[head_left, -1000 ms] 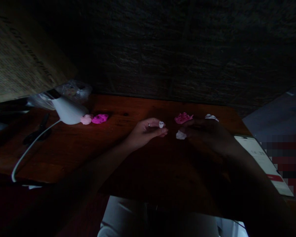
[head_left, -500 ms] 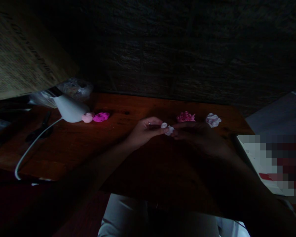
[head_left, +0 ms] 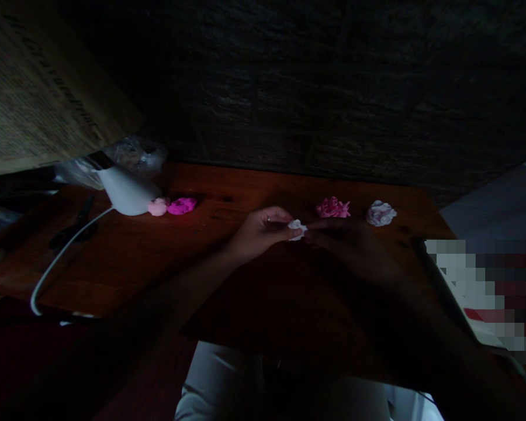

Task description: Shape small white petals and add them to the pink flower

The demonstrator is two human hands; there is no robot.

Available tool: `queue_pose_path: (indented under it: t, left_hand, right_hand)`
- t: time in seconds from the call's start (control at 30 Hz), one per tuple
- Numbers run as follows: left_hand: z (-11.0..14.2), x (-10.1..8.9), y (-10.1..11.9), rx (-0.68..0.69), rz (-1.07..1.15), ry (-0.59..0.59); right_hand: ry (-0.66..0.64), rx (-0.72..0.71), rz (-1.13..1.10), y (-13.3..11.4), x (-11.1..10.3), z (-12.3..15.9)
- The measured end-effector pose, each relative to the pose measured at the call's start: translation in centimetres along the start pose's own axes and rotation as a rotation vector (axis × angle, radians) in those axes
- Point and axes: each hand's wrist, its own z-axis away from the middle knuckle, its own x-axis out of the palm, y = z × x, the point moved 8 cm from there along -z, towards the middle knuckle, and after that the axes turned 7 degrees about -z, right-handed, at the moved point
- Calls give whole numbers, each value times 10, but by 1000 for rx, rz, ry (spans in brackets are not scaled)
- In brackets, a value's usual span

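Above the middle of the wooden table, my left hand pinches a small white ruffled piece, which looks like soft clay. Thumb and fingers close on it from the left, and one finger wears a ring. From the right, my right hand has its fingertips closed at the edge of the same piece; deep shadow covers most of this hand. Behind it lie a pink ruffled flower and, farther right, a white ruffled flower.
A white lamp-like device with a cable stands left, beside a pale pink lump and a magenta lump. Dark scissors lie under the cable. A dark brick-patterned wall rises behind the wooden table. A partly pixelated screen-like object is right.
The white piece has changed shape: a small round coil that stood at its upper left no longer shows separately. Both hands keep nearly the same place; the view has shifted slightly.
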Motion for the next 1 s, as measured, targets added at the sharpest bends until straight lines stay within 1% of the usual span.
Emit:
queue_pose_path:
  t: [0.13, 0.2, 0.27, 0.33, 0.4, 0.5, 0.57, 0.67, 0.77, 0.83, 0.9, 0.97, 1.0]
  left_hand:
    - [1, 0, 2, 9, -49, -6]
    - [2, 1, 3, 15, -52, -19]
    - [2, 2, 4, 25, -38, -33]
    - [1, 3, 5, 35, 26, -43]
    - [0, 5, 5, 26, 147, -65]
    - [0, 12, 5, -9, 334, -109]
    - [1, 16, 6, -33, 410, -124]
    - [3, 18, 7, -72, 454, -128]
    - [3, 7, 7, -96, 482, -79]
    - [1, -6, 8, -69, 458, -17]
    - [-1, -14, 9, -27, 362, 8]
    - [-2, -17, 10, 14, 226, 15]
    - [-2, -15, 10, 33, 151, 1]
  right_hand:
    - [63, -76, 59, -4, 1, 2]
    - [67, -103, 33, -6, 4, 3]
    - [59, -101, -30, -7, 7, 3]
    - [55, -70, -114, -7, 9, 3]
    - [55, -39, -224, -7, 12, 2]
    - [55, 7, -422, -6, 19, 1]
    - [47, 33, -515, -4, 24, 0]
    - [38, 40, -549, -3, 25, -1]
    - [80, 11, -502, -4, 10, -2]
    - [138, -31, -464, -5, -5, -3]
    - [146, -45, -444, -5, -13, -4]
    - [114, -24, -478, -3, -11, -5]
    - [94, -7, -504, -2, -8, -4]
